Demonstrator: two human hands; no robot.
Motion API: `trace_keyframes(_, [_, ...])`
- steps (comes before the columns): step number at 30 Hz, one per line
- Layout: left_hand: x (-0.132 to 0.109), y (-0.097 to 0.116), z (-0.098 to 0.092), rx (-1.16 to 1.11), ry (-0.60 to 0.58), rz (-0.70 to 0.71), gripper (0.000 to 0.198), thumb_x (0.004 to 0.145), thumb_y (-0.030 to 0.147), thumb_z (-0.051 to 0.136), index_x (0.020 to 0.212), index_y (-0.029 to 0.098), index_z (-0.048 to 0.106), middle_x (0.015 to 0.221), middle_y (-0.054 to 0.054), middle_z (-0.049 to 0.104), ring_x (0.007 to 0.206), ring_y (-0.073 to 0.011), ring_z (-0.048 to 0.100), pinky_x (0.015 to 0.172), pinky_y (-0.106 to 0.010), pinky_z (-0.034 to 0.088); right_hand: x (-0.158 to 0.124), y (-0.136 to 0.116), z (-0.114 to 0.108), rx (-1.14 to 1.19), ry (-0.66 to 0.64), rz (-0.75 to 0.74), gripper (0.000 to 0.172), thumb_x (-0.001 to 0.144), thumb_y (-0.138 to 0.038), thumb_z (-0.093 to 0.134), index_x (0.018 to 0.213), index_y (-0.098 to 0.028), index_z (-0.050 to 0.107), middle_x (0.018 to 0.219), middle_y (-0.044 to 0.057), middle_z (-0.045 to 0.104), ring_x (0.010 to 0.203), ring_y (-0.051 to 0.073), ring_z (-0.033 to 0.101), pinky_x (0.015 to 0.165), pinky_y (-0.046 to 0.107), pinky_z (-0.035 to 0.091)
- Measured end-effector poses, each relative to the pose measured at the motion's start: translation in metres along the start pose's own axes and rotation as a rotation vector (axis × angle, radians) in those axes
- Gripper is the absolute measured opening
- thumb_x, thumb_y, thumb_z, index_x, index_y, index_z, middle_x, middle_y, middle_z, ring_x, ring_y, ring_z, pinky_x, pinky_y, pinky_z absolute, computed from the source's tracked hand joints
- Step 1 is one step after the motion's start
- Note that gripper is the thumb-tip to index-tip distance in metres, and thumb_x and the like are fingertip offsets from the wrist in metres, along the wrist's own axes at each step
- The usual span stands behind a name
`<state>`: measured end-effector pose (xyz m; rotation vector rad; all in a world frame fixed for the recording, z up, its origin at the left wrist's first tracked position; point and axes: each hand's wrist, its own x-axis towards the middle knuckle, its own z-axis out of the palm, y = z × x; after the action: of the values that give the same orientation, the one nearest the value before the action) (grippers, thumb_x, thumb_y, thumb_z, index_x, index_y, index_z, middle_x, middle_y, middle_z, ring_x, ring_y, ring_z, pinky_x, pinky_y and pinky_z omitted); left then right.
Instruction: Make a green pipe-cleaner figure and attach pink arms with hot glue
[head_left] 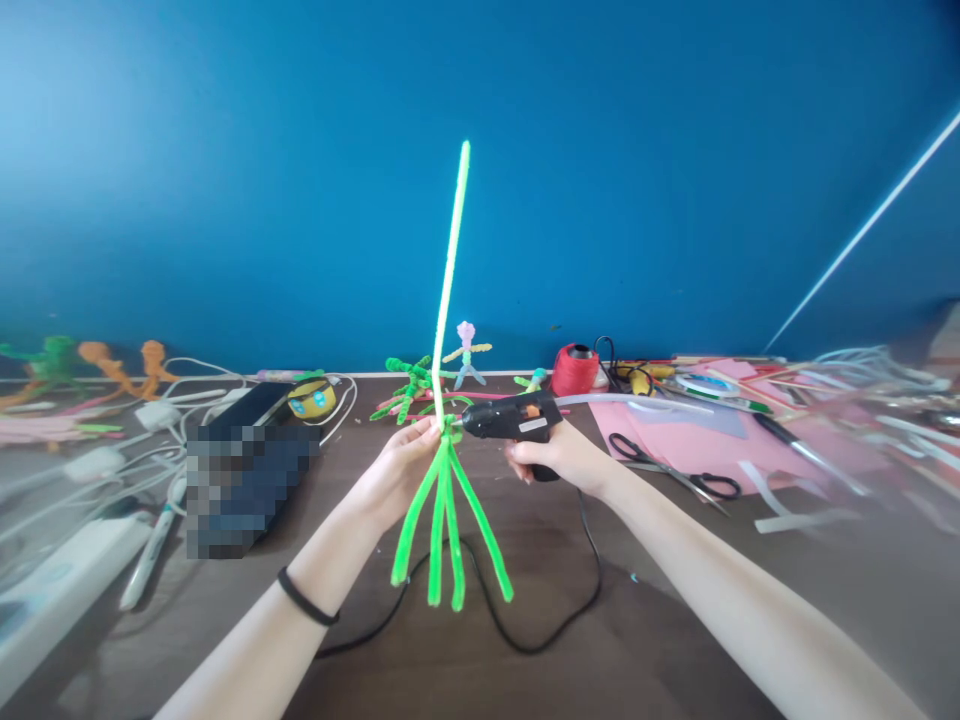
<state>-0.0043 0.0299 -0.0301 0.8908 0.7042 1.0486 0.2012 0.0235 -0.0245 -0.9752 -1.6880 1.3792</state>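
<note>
Pinching green pipe cleaners (438, 385) with the left hand (409, 460) at frame centre; gripping a black glue gun (502, 415) with the right hand (559, 458), just right of centre, pointing leftward at them.

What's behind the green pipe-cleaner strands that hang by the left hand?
Behind the green strands, a black cord curves across the brown tabletop. Short stretches of cord and tabletop directly behind the strands are covered.

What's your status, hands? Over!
Left hand: pinching green pipe cleaners. Right hand: gripping glue gun, aimed at them. Black cord looped on table below.
</note>
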Motion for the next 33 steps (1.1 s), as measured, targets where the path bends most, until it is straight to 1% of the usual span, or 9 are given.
trace_keyframes(4, [0.001, 0.000, -0.002, 0.011, -0.012, 0.025, 0.016, 0.064, 0.022, 0.070, 0.076, 0.012, 0.065, 0.067, -0.003, 0.065, 0.058, -0.0115, 0.059, 0.059, -0.021, 0.043, 0.002, 0.005, -0.001, -0.013, 0.073, 0.013, 0.015, 0.069, -0.021, 0.055, 0.056, -0.014, 0.052, 0.051, -0.001, 0.055, 0.046, 0.009, 0.049, 0.052, 0.024, 0.041])
trace_keyframes(9, [0.002, 0.001, -0.004, 0.012, -0.002, 0.014, 0.015, 0.066, 0.022, 0.069, 0.076, 0.012, 0.065, 0.069, -0.003, 0.065, 0.061, -0.0114, 0.059, 0.062, -0.021, 0.043, 0.007, 0.009, -0.001, 0.146, 0.153, 0.007, 0.016, 0.069, -0.028, 0.059, 0.063, -0.014, 0.054, 0.054, 0.000, 0.057, 0.046, 0.009, 0.050, 0.048, 0.023, 0.039])
trace_keyframes(13, [0.002, 0.000, -0.004, 0.025, 0.003, -0.002, 0.018, 0.065, 0.024, 0.070, 0.078, 0.013, 0.066, 0.072, -0.003, 0.065, 0.067, -0.0117, 0.059, 0.063, -0.021, 0.043, 0.011, 0.014, -0.005, 0.273, 0.240, 0.101, 0.019, 0.071, -0.031, 0.057, 0.069, -0.012, 0.057, 0.059, 0.003, 0.062, 0.045, 0.009, 0.052, 0.046, 0.021, 0.039])
trace_keyframes(15, [0.001, 0.000, -0.004, 0.025, 0.013, -0.010, 0.019, 0.063, 0.025, 0.071, 0.078, 0.013, 0.066, 0.073, -0.003, 0.065, 0.067, -0.0116, 0.059, 0.063, -0.021, 0.043, 0.013, 0.018, -0.007, 0.288, 0.227, 0.212, 0.021, 0.075, -0.031, 0.051, 0.068, -0.012, 0.056, 0.061, 0.005, 0.064, 0.046, 0.009, 0.054, 0.046, 0.020, 0.041])
trace_keyframes(18, [0.001, -0.001, -0.003, 0.018, 0.022, -0.014, 0.020, 0.063, 0.025, 0.071, 0.078, 0.013, 0.066, 0.070, -0.002, 0.063, 0.062, -0.0101, 0.057, 0.061, -0.021, 0.042, 0.015, 0.026, -0.010, 0.211, 0.149, 0.405, 0.025, 0.080, -0.032, 0.045, 0.068, -0.012, 0.054, 0.060, 0.007, 0.065, 0.047, 0.009, 0.057, 0.046, 0.018, 0.044])
trace_keyframes(22, [0.001, -0.002, -0.003, 0.007, 0.016, 0.001, 0.020, 0.064, 0.025, 0.070, 0.079, 0.012, 0.066, 0.066, -0.001, 0.060, 0.058, -0.0091, 0.054, 0.060, -0.022, 0.041, 0.017, 0.038, -0.013, 0.128, 0.083, 0.479, 0.026, 0.079, -0.033, 0.052, 0.066, -0.010, 0.055, 0.051, 0.008, 0.063, 0.039, 0.011, 0.055, 0.039, 0.020, 0.044])
trace_keyframes(27, [0.002, -0.002, -0.003, 0.001, 0.004, 0.003, 0.018, 0.063, 0.024, 0.071, 0.075, 0.013, 0.065, 0.069, -0.003, 0.061, 0.061, -0.0104, 0.055, 0.061, -0.022, 0.041, 0.015, 0.045, -0.016, -0.136, 0.051, 0.437, 0.037, 0.080, -0.044, 0.049, 0.060, -0.013, 0.053, 0.044, 0.004, 0.060, 0.035, 0.010, 0.052, 0.039, 0.020, 0.042])
trace_keyframes(30, [0.002, -0.002, -0.003, -0.029, -0.026, -0.011, 0.016, 0.063, 0.022, 0.070, 0.073, 0.012, 0.064, 0.066, -0.002, 0.059, 0.058, -0.0095, 0.054, 0.057, -0.022, 0.041, 0.013, 0.042, -0.012, -0.438, 0.158, 0.361, 0.045, 0.078, -0.050, 0.048, 0.047, -0.017, 0.045, 0.042, 0.004, 0.056, 0.044, 0.014, 0.055, 0.045, 0.023, 0.040])
trace_keyframes(33, [0.001, -0.002, -0.002, -0.027, -0.037, 0.000, 0.016, 0.063, 0.022, 0.071, 0.073, 0.012, 0.064, 0.065, -0.001, 0.057, 0.059, -0.0090, 0.054, 0.055, -0.020, 0.040, 0.011, 0.034, -0.005, -0.814, 0.289, 0.337, 0.047, 0.077, -0.051, 0.047, 0.043, -0.019, 0.041, 0.051, 0.008, 0.057, 0.056, 0.020, 0.058, 0.050, 0.027, 0.036])
